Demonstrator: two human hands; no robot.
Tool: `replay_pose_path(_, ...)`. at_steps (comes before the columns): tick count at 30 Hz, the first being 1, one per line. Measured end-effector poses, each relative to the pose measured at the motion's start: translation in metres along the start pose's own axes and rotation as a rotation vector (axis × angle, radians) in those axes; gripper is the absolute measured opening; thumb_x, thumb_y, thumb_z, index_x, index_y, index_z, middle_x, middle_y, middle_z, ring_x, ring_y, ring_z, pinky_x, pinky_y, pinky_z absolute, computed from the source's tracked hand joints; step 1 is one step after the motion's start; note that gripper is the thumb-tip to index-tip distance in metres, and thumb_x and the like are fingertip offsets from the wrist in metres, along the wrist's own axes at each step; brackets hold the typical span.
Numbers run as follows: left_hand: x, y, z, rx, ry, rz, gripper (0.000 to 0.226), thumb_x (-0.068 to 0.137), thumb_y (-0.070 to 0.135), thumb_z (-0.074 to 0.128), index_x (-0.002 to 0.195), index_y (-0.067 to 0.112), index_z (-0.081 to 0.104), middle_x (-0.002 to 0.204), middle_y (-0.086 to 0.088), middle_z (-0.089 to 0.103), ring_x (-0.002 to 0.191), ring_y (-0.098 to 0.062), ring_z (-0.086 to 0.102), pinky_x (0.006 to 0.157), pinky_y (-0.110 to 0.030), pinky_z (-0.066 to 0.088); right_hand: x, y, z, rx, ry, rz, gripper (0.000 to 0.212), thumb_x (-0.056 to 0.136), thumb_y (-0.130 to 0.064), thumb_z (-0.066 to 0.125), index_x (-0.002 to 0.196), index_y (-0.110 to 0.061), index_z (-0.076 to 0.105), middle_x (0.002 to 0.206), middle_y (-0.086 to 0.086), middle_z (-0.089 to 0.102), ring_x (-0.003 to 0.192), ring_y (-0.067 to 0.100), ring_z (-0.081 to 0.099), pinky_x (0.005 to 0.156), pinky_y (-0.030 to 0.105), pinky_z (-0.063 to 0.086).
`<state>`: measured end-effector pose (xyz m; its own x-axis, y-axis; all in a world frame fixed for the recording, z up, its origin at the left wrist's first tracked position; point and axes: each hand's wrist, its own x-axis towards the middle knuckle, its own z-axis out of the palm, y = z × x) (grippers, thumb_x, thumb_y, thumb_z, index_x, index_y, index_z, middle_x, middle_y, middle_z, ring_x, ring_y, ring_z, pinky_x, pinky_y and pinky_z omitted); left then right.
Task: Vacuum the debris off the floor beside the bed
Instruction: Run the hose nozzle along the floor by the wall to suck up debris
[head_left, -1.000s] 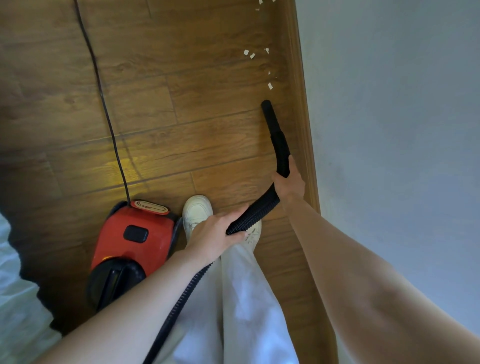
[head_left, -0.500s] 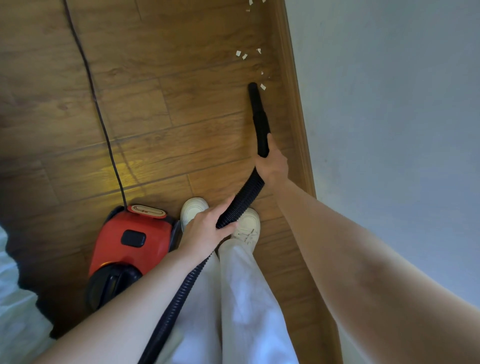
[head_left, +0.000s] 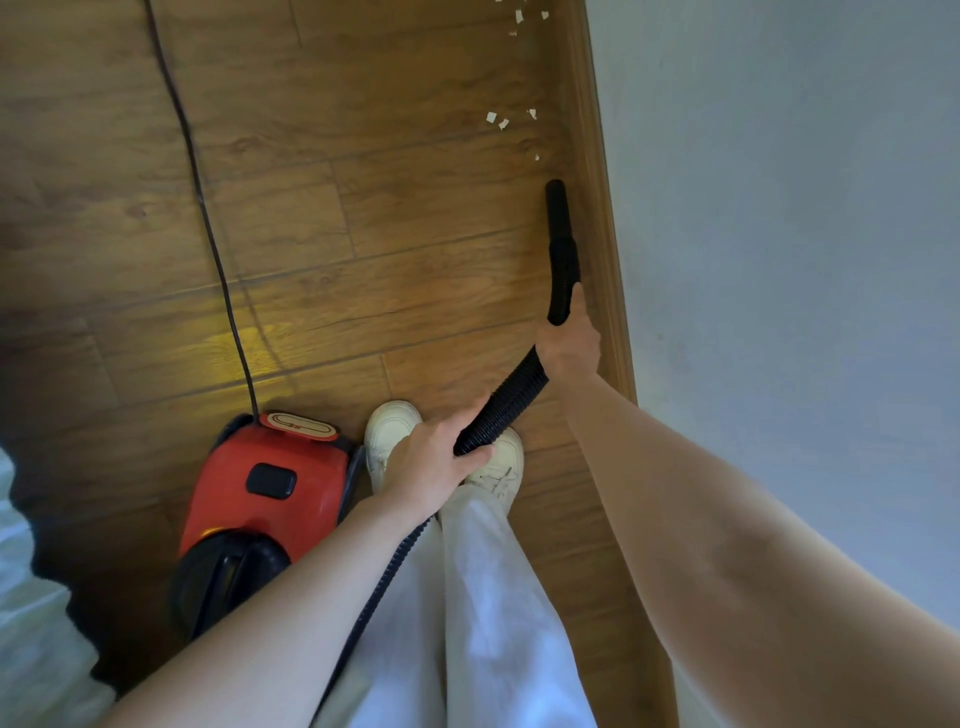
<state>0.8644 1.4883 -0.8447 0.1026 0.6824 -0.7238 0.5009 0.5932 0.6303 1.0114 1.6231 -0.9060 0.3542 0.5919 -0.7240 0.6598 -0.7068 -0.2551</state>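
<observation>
The debris is a scatter of small pale scraps on the wooden floor, close to the baseboard and ahead of the black nozzle, which points at them but is still apart from the nearest one. I judge these scraps to be very light, like paper, so suction should lift them easily and too quick a pass could push them away. The nozzle looks stiff, and the ribbed hose behind it is soft and bends, so the good place to hold is the rigid part, where my right hand already is, its fingers wrapped closely around it. My left hand holds the hose lower down, fingers curled round it, just above my white shoes. The red canister vacuum stands beside my feet, and its power cord runs away across the floor. At the left edge there is pale bedding.
</observation>
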Motion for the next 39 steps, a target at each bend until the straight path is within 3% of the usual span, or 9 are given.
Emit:
replay_pose_path(7,0.004,-0.008,-0.023,-0.023,0.050,-0.001,0.061,0.089,0.034,0.065,0.143,0.042,0.037,0.120,0.006,0.066,0.106,-0.012,0.061,0.089,-0.036,0.051,0.004,-0.030,0.016,0.053,-0.092,-0.095,0.074,0.093,-0.027,0.052,0.154,-0.032,0.010,0.129,0.006,0.058,0.107,0.024,0.059,0.092,0.039,0.052)
replay_pose_path(11,0.010,-0.009,-0.035,-0.046,0.051,-0.006,0.063,0.090,0.036,0.064,0.144,0.045,0.033,0.116,0.007,0.068,0.094,-0.010,0.067,0.083,-0.037,0.055,0.010,-0.053,0.021,0.004,-0.123,-0.149,0.073,0.094,-0.028,0.051,0.154,-0.032,0.011,0.132,0.007,0.056,0.113,0.025,0.057,0.095,0.039,0.050)
replay_pose_path(16,0.016,-0.001,-0.031,-0.043,0.005,0.004,0.064,0.090,0.036,0.064,0.146,0.041,0.033,0.125,0.010,0.064,0.103,-0.010,0.064,0.089,-0.036,0.053,0.014,-0.043,0.011,0.020,-0.096,-0.081,0.073,0.094,-0.027,0.050,0.154,-0.034,0.010,0.133,0.009,0.055,0.112,0.026,0.058,0.094,0.043,0.051)
replay_pose_path(20,0.017,0.006,-0.024,-0.035,-0.026,0.023,0.062,0.090,0.034,0.065,0.144,0.039,0.036,0.115,0.008,0.067,0.089,-0.007,0.062,0.084,-0.031,0.053,0.013,-0.026,0.001,-0.002,-0.046,-0.041,0.072,0.095,-0.026,0.050,0.154,-0.032,0.008,0.133,0.010,0.055,0.112,0.027,0.058,0.091,0.041,0.052)
replay_pose_path(27,-0.012,-0.009,-0.023,-0.017,-0.073,0.002,0.061,0.090,0.037,0.064,0.143,0.043,0.036,0.128,0.015,0.060,0.107,0.000,0.058,0.087,-0.024,0.050,-0.013,-0.004,0.009,-0.018,-0.102,-0.017,0.070,0.096,-0.023,0.049,0.154,-0.034,0.010,0.130,0.009,0.058,0.108,0.026,0.059,0.091,0.040,0.053)
replay_pose_path(31,-0.028,-0.023,-0.023,-0.042,-0.059,-0.037,0.062,0.089,0.039,0.064,0.142,0.050,0.034,0.102,0.014,0.066,0.071,0.008,0.057,0.059,-0.014,0.042,-0.027,-0.008,0.024,-0.088,-0.141,-0.082,0.071,0.095,-0.023,0.049,0.154,-0.034,0.010,0.127,0.009,0.058,0.107,0.026,0.059,0.090,0.040,0.052)
replay_pose_path(39,-0.024,-0.030,-0.028,-0.106,0.015,-0.049,0.062,0.088,0.040,0.065,0.140,0.053,0.034,0.108,0.014,0.067,0.089,-0.001,0.063,0.079,-0.029,0.054,-0.023,-0.035,0.034,-0.118,-0.156,-0.140,0.072,0.094,-0.022,0.050,0.154,-0.033,0.011,0.122,0.009,0.061,0.103,0.026,0.060,0.088,0.043,0.054)
